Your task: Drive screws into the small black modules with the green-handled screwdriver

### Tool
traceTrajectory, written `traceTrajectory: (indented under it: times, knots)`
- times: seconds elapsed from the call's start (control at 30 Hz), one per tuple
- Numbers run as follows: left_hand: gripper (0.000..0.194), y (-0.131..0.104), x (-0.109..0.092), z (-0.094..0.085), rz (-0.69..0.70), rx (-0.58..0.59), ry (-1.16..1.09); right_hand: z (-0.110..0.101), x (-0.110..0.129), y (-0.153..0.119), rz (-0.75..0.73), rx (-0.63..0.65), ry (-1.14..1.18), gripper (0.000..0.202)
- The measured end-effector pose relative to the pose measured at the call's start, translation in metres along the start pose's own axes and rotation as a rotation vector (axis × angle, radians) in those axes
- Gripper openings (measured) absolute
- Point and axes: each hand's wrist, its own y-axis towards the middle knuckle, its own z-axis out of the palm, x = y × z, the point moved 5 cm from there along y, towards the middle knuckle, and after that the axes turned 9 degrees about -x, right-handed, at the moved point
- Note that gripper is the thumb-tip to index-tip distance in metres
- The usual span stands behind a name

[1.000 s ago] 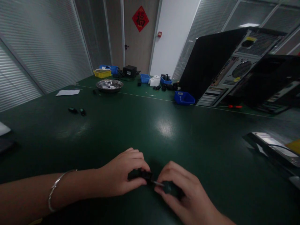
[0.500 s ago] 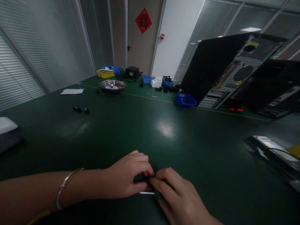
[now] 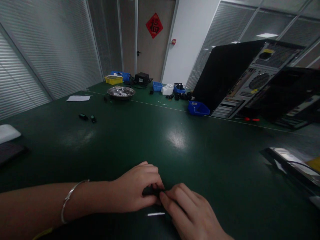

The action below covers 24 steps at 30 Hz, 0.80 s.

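Near the front edge of the green table, my left hand (image 3: 138, 188) is closed around a small dark object (image 3: 150, 191), thumb below and fingers above. My right hand (image 3: 192, 210) pinches at the right end of that same object, its fingertips close to those of my left hand. Most of the object is covered by the fingers, so its shape cannot be made out. Just below the fingertips lies a thin white strip (image 3: 156, 214). A silver bracelet (image 3: 67, 199) circles my left wrist.
Two small black items (image 3: 83, 116) and a white paper (image 3: 78, 98) lie on the table (image 3: 120, 133) at left. Behind are a metal bowl (image 3: 121, 93), a yellow tray (image 3: 113, 79), a blue bin (image 3: 198, 108) and a computer case (image 3: 227, 76). At right sits a metallic device (image 3: 295, 161).
My right hand has shifted slightly down and right, its fingers more bunched. The white strip appears a little lower, apart from the fingers. The camera view has tilted slightly.
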Motion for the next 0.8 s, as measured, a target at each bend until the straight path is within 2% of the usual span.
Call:
traceTrajectory:
  times: [0.23,0.53,0.67,0.8]
  knots:
    - [0.011,0.000,0.000,0.000,0.011,-0.017,-0.014,0.001,0.002,0.005,0.004,0.023,-0.014,0.054]
    - [0.015,-0.002,0.003,-0.001,0.025,-0.018,-0.036,-0.003,-0.004,-0.002,0.017,0.037,0.091,0.035]
    - [0.018,-0.003,0.003,-0.001,0.021,-0.011,-0.023,-0.016,-0.016,-0.003,0.101,-0.023,0.133,0.028]
    - [0.016,-0.003,0.004,-0.002,0.016,0.003,-0.018,-0.027,-0.027,-0.005,0.173,-0.088,0.128,0.033]
